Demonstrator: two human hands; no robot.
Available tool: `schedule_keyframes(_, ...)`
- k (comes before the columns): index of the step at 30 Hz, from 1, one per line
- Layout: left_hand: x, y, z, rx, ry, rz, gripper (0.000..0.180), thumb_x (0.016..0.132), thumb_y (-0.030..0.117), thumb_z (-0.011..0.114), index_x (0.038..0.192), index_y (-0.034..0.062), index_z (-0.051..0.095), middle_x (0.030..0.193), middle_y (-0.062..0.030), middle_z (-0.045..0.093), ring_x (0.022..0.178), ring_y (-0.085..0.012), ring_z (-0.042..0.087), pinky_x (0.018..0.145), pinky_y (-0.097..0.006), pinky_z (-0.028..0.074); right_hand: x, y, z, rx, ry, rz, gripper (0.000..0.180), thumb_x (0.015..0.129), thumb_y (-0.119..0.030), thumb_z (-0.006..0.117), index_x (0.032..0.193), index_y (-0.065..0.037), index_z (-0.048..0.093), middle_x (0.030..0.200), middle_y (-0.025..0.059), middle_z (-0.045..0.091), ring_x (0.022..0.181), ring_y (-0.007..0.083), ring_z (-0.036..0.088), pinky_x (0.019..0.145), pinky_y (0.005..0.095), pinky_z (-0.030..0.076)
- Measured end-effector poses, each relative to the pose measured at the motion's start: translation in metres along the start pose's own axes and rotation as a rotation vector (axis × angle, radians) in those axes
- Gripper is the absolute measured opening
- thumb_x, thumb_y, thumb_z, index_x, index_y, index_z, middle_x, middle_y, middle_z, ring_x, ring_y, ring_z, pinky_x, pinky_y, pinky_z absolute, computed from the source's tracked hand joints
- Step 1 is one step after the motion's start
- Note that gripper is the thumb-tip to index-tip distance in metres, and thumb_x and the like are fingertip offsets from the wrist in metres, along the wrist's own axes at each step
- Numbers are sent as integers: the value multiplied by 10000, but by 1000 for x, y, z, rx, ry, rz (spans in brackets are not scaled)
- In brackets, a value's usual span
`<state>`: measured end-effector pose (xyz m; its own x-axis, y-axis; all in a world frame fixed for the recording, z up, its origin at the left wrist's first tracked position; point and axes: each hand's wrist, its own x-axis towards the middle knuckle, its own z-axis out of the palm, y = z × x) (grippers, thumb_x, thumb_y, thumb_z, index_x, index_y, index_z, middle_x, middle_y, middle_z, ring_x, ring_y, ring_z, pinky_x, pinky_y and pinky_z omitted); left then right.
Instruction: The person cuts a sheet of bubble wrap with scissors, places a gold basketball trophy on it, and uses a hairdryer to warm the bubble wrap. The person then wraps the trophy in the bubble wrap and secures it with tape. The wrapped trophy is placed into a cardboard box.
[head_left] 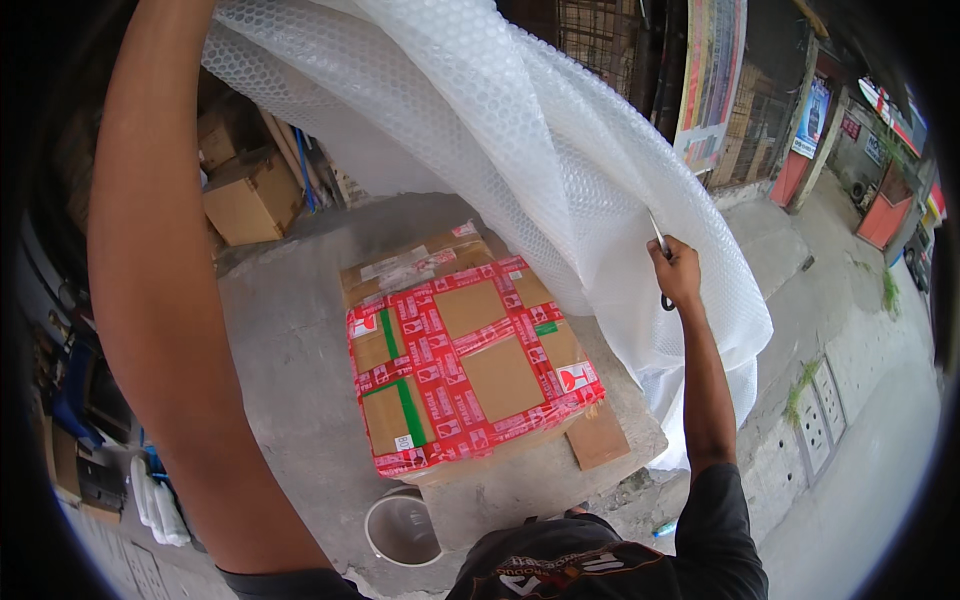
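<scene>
Right hand (678,268), right of centre, fist closed on scissors (661,262), blades up into the bubble wrap (560,170) draped across the upper middle. Left arm raised at frame left, left hand out of view above, so grip impossible to tell. Risks, as judged: ragged or wandering cut if the sheet sags; blades slipping on loose film toward the arm. Below, at centre: red-taped box (470,375) on a concrete slab (290,340), right under the falling wrap. Elsewhere: white bucket (402,527) bottom centre, cardboard boxes (250,195) upper left.
</scene>
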<state>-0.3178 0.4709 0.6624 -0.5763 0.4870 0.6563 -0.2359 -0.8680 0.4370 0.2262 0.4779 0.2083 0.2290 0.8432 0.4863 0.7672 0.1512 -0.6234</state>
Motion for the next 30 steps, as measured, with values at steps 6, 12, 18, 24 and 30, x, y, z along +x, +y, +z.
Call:
schedule_keyframes(6,83,3,-134,66,107,-91,275,943,36,463,1159,-103,560,1157,-224,602,1035,-324,620,896,-426,525,-17,-58,37,289,-322,-339,784,771,-409,792,1386,-6,521,1324,239,593,1186,296,603,1010,357,451)
schedule_keyframes(12,75,-1,-215,127,230,-160,289,974,41,458,1207,-110,539,1229,-234,588,1134,-337,603,1003,-441,514,-94,-78,185,-70,-612,-191,716,780,-356,734,1415,-113,511,1155,201,661,1073,370,629,951,431,475)
schedule_keyframes(18,10,9,-334,233,270,-362,258,940,28,511,1165,-82,574,1113,-211,654,1025,-355,661,939,-457,556,-103,-23,211,-183,-487,-531,460,888,-264,597,1299,-59,578,1195,206,639,1090,374,608,985,447,456)
schedule_keyframes(24,-25,6,-438,391,244,-482,264,873,36,512,1089,-73,617,1050,-215,685,946,-353,686,887,-461,563,-144,-63,56,-58,-1341,-365,319,963,-158,565,1250,-20,543,1078,174,592,1052,272,572,927,385,450)
schedule_keyframes(30,-45,-38,-492,361,285,-742,267,861,54,499,1060,-68,628,1013,-212,692,918,-347,688,848,-447,580,-94,-54,-118,285,-1302,474,156,989,-234,603,992,-82,571,663,-45,448,486,59,398,461,238,347)
